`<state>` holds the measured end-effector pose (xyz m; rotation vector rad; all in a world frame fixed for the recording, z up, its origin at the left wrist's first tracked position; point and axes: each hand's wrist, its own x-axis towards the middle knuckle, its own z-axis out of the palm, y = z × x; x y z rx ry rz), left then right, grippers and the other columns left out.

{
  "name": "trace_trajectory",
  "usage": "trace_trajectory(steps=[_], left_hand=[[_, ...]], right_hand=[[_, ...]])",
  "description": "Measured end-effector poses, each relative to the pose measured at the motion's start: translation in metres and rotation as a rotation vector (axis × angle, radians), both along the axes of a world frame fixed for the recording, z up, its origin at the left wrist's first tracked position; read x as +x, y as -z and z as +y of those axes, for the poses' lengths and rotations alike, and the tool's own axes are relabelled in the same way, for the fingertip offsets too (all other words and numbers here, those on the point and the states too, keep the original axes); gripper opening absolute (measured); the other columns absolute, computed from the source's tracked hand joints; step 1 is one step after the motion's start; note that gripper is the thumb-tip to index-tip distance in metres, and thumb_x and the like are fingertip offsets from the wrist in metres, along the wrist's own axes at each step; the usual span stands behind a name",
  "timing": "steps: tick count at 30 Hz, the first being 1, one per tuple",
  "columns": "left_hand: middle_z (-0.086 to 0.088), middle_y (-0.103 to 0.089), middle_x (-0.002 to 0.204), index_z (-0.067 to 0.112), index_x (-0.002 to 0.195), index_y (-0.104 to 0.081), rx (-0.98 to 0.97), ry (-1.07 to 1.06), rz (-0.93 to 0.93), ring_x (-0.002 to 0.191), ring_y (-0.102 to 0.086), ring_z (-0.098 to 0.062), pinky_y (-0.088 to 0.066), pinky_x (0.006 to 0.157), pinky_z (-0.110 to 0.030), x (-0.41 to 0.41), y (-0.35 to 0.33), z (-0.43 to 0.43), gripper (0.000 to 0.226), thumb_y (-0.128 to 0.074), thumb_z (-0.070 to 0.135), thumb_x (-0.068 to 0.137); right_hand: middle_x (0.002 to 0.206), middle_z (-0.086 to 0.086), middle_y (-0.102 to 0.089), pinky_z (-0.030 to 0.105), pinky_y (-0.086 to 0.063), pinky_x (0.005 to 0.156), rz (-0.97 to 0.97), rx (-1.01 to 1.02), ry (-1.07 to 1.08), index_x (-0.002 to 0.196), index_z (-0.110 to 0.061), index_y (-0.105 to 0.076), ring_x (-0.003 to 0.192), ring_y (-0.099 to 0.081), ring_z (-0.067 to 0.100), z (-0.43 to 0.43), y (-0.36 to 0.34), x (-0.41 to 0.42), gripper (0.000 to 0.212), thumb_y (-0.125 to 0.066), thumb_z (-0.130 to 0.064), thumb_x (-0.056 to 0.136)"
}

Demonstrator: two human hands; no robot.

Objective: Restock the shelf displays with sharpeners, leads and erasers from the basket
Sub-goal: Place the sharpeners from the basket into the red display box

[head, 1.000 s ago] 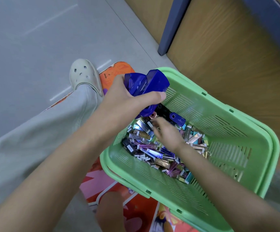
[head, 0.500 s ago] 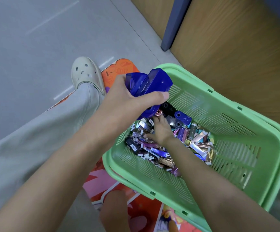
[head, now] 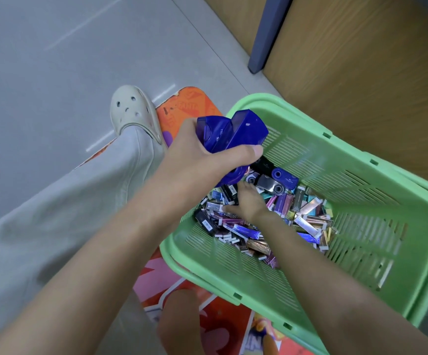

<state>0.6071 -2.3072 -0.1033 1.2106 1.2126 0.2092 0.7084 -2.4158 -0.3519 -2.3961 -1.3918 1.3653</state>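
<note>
A green plastic basket sits on the floor, holding a heap of shiny lead cases. A blue sharpener and a black one lie at the heap's far end. My left hand hovers over the basket's left corner and grips a bunch of translucent blue sharpeners. My right hand is down in the heap just below the loose sharpeners, its fingertips buried among the cases. Whether it holds anything is hidden.
A cream clog and grey trouser leg are left of the basket. A colourful printed mat lies under it. A wooden cabinet front with a blue-grey post rises behind, and grey floor spreads to the left.
My right hand has slid up the heap toward the loose sharpeners at its far end. My left hand keeps its hold on the blue sharpeners in nearly the same spot.
</note>
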Motion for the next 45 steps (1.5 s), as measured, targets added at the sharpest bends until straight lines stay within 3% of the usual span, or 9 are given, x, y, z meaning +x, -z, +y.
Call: trace_trajectory(steps=[5,9,14,18,21,25,29,35,45], left_hand=[[0.004,-0.064,0.099,0.018,0.112,-0.053,-0.012,0.004,0.023,0.068,-0.061,0.003,-0.044,0.053,-0.008,-0.001,0.006,-0.003,0.055,-0.08,0.029,0.067],[0.003,-0.064,0.1,0.018,0.113,-0.053,-0.019,0.01,0.02,0.066,-0.062,0.003,-0.045,0.052,-0.009,-0.001,0.005,-0.001,0.065,-0.087,0.032,0.06],[0.004,-0.065,0.102,0.02,0.114,-0.052,-0.017,0.029,0.019,0.069,-0.063,0.002,-0.046,0.053,-0.009,0.0,0.006,-0.002,0.069,-0.088,0.034,0.056],[0.003,-0.064,0.102,0.019,0.115,-0.053,-0.01,0.031,0.003,0.066,-0.062,0.004,-0.045,0.053,-0.009,0.001,0.003,-0.002,0.068,-0.086,0.033,0.058],[0.002,-0.064,0.103,0.017,0.116,-0.052,-0.001,0.014,-0.002,0.07,-0.063,0.001,-0.046,0.053,-0.009,0.001,0.003,-0.004,0.058,-0.08,0.03,0.067],[0.001,-0.064,0.105,0.018,0.116,-0.053,-0.005,0.034,-0.009,0.083,-0.062,-0.007,-0.043,0.053,-0.007,0.004,0.002,-0.005,0.061,-0.082,0.035,0.065],[0.002,-0.064,0.102,0.017,0.114,-0.053,-0.013,0.03,-0.014,0.08,-0.062,-0.007,-0.045,0.054,-0.009,0.004,0.002,-0.007,0.065,-0.085,0.036,0.061],[0.003,-0.063,0.099,0.019,0.111,-0.052,-0.01,0.022,0.002,0.077,-0.062,-0.005,-0.045,0.052,-0.009,0.002,0.004,-0.007,0.068,-0.084,0.039,0.055],[0.003,-0.064,0.105,0.021,0.113,-0.052,-0.026,0.024,0.022,0.081,-0.064,-0.006,-0.045,0.053,-0.008,0.0,0.011,-0.004,0.068,-0.085,0.038,0.056]], right_hand=[[0.095,0.012,-0.061,0.037,-0.049,0.075,0.149,-0.063,0.123,0.136,-0.008,-0.029,0.084,-0.059,0.026,-0.01,-0.001,0.002,0.059,-0.061,-0.029,0.092],[0.107,0.015,-0.058,0.032,-0.044,0.066,0.207,-0.023,0.144,0.141,-0.01,-0.029,0.075,-0.055,0.021,-0.014,-0.012,0.008,0.054,-0.055,-0.024,0.096],[0.073,-0.001,-0.054,0.014,-0.036,0.048,0.243,0.002,0.041,0.134,-0.012,-0.039,0.056,-0.048,0.006,-0.043,-0.048,0.032,0.048,-0.06,-0.025,0.093],[0.103,0.002,-0.062,0.006,-0.04,0.06,0.191,-0.159,-0.186,0.121,-0.019,-0.05,0.075,-0.058,0.007,-0.084,-0.071,0.073,0.036,-0.065,-0.028,0.089],[0.137,0.003,-0.045,0.023,-0.041,0.097,-0.089,-0.216,-0.448,0.132,-0.021,-0.05,0.117,-0.05,0.018,-0.092,-0.074,0.092,0.056,-0.062,-0.05,0.085],[0.139,0.001,-0.046,0.029,-0.036,0.101,0.038,0.019,-0.18,0.139,-0.018,-0.042,0.124,-0.046,0.019,-0.06,-0.071,0.059,0.059,-0.061,-0.043,0.089],[0.152,0.005,-0.03,0.03,-0.027,0.11,0.263,0.005,0.02,0.148,-0.011,-0.023,0.138,-0.031,0.022,-0.028,-0.046,0.014,0.078,-0.067,-0.031,0.087],[0.148,0.018,-0.032,0.037,-0.027,0.109,0.234,-0.094,0.062,0.149,-0.008,-0.015,0.136,-0.029,0.031,-0.024,-0.013,-0.012,0.098,-0.078,-0.03,0.078],[0.12,0.017,-0.056,0.032,-0.042,0.082,0.235,-0.201,0.012,0.138,0.0,-0.028,0.11,-0.053,0.029,-0.007,-0.01,-0.012,0.076,-0.07,-0.035,0.085]])
